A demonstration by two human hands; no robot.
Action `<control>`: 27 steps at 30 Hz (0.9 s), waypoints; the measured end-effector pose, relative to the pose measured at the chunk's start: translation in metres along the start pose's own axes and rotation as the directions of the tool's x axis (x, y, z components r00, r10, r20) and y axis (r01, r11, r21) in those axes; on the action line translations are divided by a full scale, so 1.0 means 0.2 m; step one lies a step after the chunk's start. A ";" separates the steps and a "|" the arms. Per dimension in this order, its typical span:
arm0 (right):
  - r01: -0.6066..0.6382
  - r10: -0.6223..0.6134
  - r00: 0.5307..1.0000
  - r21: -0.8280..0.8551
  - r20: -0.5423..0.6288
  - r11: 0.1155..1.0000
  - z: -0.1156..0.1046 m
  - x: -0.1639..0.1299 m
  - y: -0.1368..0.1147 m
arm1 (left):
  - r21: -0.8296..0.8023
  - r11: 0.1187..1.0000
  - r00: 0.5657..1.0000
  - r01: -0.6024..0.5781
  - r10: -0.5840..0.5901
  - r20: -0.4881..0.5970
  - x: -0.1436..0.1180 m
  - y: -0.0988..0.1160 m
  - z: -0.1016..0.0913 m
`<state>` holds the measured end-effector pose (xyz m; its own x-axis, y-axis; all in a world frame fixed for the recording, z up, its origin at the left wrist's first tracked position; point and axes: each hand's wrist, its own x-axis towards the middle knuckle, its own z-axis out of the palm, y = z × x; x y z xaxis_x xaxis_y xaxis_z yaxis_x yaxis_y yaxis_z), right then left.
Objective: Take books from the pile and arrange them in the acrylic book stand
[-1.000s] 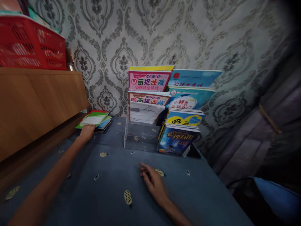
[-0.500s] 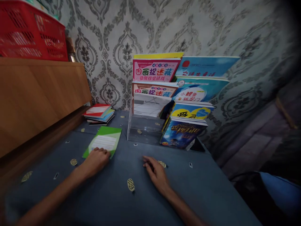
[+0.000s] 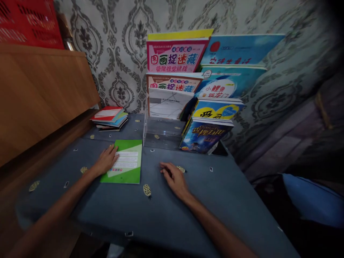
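Observation:
A green book (image 3: pixel 131 175) with a pale printed panel lies flat on the cloth-covered table, left of the clear rack. My left hand (image 3: pixel 106 158) rests over its left edge, fingers stretched onto the cover; the wrist comes in from the lower left. To the right, my right hand (image 3: pixel 173 176) is above or on the cloth, fingers loosely bent and thumb apart, holding nothing. Beyond the hands, a clear plastic rack (image 3: pixel 162 139) bears upright books, including a pink book (image 3: pixel 176 53) and a dark blue book (image 3: pixel 205 136). Its front left part shows bare plastic.
A stack of thin books (image 3: pixel 110 118) with a red one on top lies at the back left. Beside the table stands a wooden cabinet (image 3: pixel 45 104) carrying a red basket (image 3: pixel 29 25). Patterned wallpaper (image 3: pixel 120 86) rises behind. Dark cloth and a blue item (image 3: pixel 314 200) are at the right.
The green book has turned square to me and come closer. My left hand has shifted from its near edge to its left edge, fingers uncurled. The camera view has tilted down; the right hand stays put.

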<state>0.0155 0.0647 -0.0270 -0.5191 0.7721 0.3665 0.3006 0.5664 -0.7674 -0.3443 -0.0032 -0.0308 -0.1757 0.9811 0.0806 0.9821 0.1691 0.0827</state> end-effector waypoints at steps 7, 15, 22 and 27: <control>0.050 -0.047 0.998 -0.078 0.034 0.996 -0.01 -0.02 -0.04 | 0.036 0.999 0.995 0.014 -0.011 -0.101 -0.20 0.12 0.04; 0.211 -0.205 0.975 -0.074 0.086 0.975 0.01 -0.03 -0.07 | 0.039 0.998 0.978 -0.058 0.064 -0.196 -0.41 0.33 0.10; 0.341 -0.303 0.921 -0.130 0.246 0.931 0.07 -0.03 -0.16 | 0.025 0.973 0.961 -0.228 0.229 -0.154 -0.36 0.65 0.12; 0.221 -0.170 0.912 -0.097 0.374 0.970 0.09 0.04 -0.24 | 0.058 0.957 0.953 -0.286 0.290 -0.091 -0.29 0.82 0.05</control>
<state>-0.0176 0.0388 0.0029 -0.8239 0.4994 0.2680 0.2544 0.7484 -0.6125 -0.1725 -0.0314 -0.0315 0.1114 0.9752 0.1910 0.9936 -0.1133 -0.0011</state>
